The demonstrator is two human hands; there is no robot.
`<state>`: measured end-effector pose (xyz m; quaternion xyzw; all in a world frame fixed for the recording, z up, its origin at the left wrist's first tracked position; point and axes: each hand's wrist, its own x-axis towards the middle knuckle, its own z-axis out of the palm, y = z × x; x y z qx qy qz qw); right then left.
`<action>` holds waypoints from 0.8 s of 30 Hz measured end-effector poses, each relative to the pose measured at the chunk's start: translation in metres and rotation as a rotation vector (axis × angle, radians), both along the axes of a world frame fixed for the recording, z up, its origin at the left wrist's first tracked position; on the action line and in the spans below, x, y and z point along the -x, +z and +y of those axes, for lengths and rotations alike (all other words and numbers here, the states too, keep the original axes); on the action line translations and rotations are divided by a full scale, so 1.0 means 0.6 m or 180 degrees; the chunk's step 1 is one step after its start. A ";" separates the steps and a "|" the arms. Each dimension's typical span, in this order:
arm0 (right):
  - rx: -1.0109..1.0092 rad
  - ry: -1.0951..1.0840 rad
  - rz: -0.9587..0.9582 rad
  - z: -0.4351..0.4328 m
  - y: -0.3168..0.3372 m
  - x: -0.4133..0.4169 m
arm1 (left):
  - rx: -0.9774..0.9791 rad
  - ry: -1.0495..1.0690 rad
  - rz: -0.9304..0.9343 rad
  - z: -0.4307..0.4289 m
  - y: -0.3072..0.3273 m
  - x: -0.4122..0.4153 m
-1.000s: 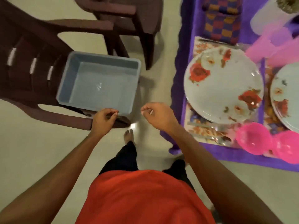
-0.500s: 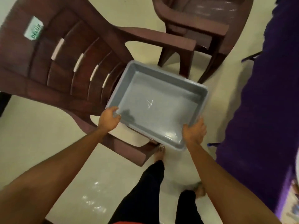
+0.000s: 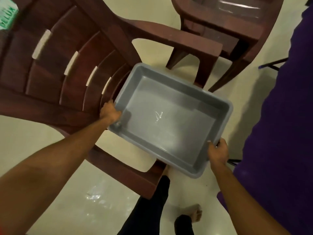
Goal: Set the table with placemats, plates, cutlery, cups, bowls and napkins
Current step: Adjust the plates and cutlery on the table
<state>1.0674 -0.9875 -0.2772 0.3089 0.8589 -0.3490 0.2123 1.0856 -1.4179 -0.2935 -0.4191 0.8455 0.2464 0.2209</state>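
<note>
Tub: grey rectangular plastic tub (image 3: pixel 177 133), empty, over the seat of a dark brown plastic chair (image 3: pixel 67 73); resting or lifted, cannot tell
Left hand (image 3: pixel 110 112): clamped on the near-left rim
Right hand (image 3: pixel 217 152): clamped on the near-right rim
Progress: nothing left inside; laying probably near done, though no tableware shows

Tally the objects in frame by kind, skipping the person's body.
Maroon plastic chairs: 2 (near chair, far chair)
Grey tub: 1, empty, gripped at its rim by the left hand and the right hand
Purple cloth: 1, hanging at the right edge
Total: 4
</note>
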 end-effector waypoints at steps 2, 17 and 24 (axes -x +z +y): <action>-0.0095 -0.0043 -0.0022 0.005 0.006 0.002 | -0.0035 0.0209 0.0031 0.005 0.019 0.000; -0.0076 0.0166 0.1307 0.120 0.309 -0.049 | -0.0147 0.1368 0.1794 0.120 0.267 -0.070; -0.0017 0.0205 0.2047 0.215 0.474 -0.143 | -0.0312 0.1217 0.2233 0.211 0.409 -0.121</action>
